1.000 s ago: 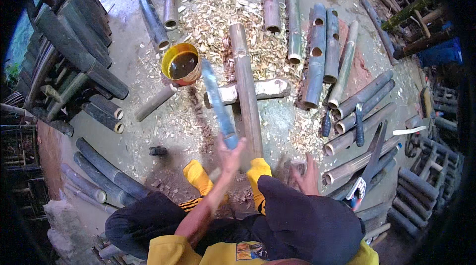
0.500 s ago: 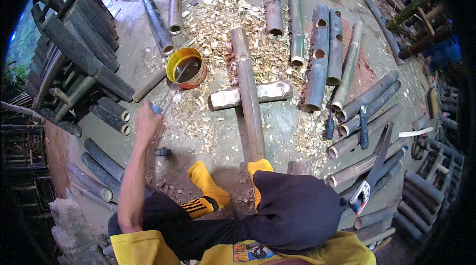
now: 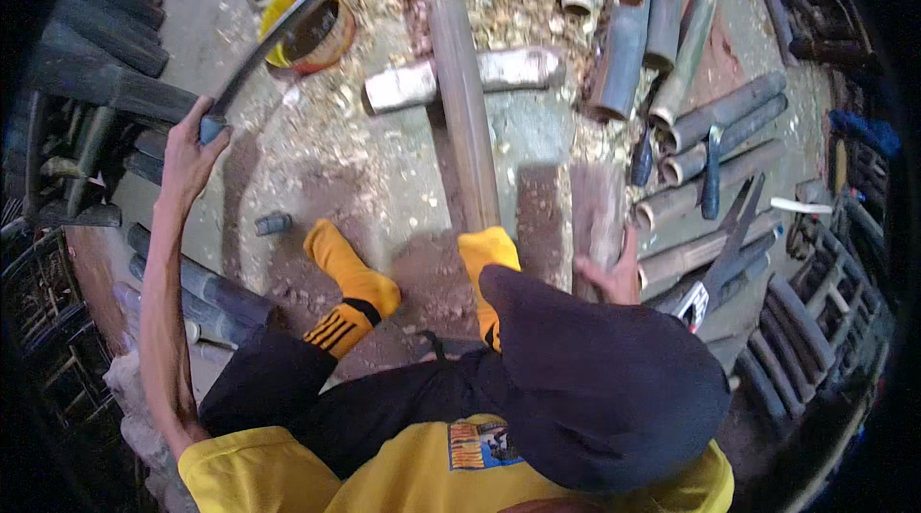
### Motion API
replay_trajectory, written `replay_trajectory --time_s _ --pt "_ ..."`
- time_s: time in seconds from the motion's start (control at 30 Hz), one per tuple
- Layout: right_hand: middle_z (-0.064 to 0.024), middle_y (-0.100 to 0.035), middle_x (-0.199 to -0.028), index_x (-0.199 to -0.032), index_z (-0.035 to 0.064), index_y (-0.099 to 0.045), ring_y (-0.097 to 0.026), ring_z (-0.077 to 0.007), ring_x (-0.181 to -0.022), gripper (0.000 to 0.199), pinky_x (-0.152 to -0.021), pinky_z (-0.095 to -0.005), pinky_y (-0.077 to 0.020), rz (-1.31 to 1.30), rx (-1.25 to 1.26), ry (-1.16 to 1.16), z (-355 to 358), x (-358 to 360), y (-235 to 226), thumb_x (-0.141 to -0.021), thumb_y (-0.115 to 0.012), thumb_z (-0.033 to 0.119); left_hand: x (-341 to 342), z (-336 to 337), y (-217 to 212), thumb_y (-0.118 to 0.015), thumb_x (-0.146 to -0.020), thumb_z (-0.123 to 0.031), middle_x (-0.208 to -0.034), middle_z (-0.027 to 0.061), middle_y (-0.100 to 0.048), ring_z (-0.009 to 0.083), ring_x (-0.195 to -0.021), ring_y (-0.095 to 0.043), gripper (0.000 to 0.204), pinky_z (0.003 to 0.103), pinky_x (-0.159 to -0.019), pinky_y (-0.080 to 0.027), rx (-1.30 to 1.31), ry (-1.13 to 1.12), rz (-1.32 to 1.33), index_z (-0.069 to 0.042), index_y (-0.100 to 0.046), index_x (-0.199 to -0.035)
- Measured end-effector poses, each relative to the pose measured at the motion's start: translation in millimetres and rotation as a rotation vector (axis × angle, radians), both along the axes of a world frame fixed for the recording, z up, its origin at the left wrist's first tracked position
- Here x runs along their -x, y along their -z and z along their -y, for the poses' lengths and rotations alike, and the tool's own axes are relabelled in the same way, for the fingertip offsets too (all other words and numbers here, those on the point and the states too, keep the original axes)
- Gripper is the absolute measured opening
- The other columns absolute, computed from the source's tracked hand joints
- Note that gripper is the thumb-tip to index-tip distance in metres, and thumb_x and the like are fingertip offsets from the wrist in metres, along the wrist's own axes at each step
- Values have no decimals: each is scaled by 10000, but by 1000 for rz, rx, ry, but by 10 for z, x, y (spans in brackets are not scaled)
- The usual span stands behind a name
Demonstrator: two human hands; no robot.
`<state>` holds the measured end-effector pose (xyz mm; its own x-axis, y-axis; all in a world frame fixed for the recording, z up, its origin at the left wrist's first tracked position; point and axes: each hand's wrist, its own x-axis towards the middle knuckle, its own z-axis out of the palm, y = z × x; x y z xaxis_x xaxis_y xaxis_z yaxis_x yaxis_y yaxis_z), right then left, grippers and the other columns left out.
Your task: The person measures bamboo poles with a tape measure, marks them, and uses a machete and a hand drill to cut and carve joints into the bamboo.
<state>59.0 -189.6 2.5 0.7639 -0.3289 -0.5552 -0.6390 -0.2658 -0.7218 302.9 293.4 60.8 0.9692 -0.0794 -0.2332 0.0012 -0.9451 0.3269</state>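
Note:
My left hand [image 3: 192, 149], raised at the left, is closed around the blue handle of a machete [image 3: 278, 34]. Its long blade slants up and to the right, crossing in front of a yellow bucket [image 3: 280, 19] in this view. Low at centre right, my right hand [image 3: 614, 268] grips the near end of a wooden block [image 3: 597, 201], which is blurred. A long bamboo pole [image 3: 456, 81] lies across a pale log [image 3: 518, 70], its near end by my yellow-socked foot [image 3: 487, 249].
Wood chips [image 3: 384, 19] cover the floor beyond the log. Cut bamboo tubes [image 3: 624, 62] lie at the right, near a black-handled tool [image 3: 712, 173] and a handsaw [image 3: 734, 240]. Dark bamboo pieces [image 3: 106, 24] are stacked at the left. A dark cap [image 3: 614, 379] hides the lower middle.
The machete has swung up from beside the bucket, and my left hand has moved left. My right hand has come into view, holding the wooden block. The whole view has shifted.

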Motion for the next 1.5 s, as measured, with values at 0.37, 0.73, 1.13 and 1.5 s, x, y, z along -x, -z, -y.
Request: replay_trajectory --time_s 0.37,0.73,1.13,1.5 --pt "-242 -425 -1279 -1406 98 -140 -469 -352 -1152 989 -969 -409 -381 364 67 -342 -424 -1376 216 -615 -726 184 -82 899 656 -565 -854 -321 -720 177 -611 261 -622 -588 350 358 -609 -446 68 344 -352 20 -629 -904" --pt "-265 -479 -1227 -1410 113 -137 -511 -386 -1100 980 -914 -400 -437 253 91 -450 -416 -1498 257 -619 -715 170 -352 819 904 -530 -853 -421 -790 189 -630 345 -750 -606 406 413 -699 -465 50 452 -306 -42 -655 -927" --pt "-196 -390 -1292 -1393 38 -160 -434 -296 -1170 1013 -995 -386 -339 705 112 -336 -361 -2200 -770 -617 -769 270 -378 718 1071 -483 -863 -460 -667 196 -581 390 -625 -562 442 455 -566 -457 119 572 -198 -56 -614 -744" --pt "-285 -443 -1244 -1386 42 -202 -470 -376 -1138 979 -983 -399 -363 287 50 -996 -399 -2542 -415 -634 -723 391 -462 820 1053 -458 -841 -542 -744 211 -617 373 -704 -605 507 448 -674 -482 -8 584 -338 -79 -662 -870"
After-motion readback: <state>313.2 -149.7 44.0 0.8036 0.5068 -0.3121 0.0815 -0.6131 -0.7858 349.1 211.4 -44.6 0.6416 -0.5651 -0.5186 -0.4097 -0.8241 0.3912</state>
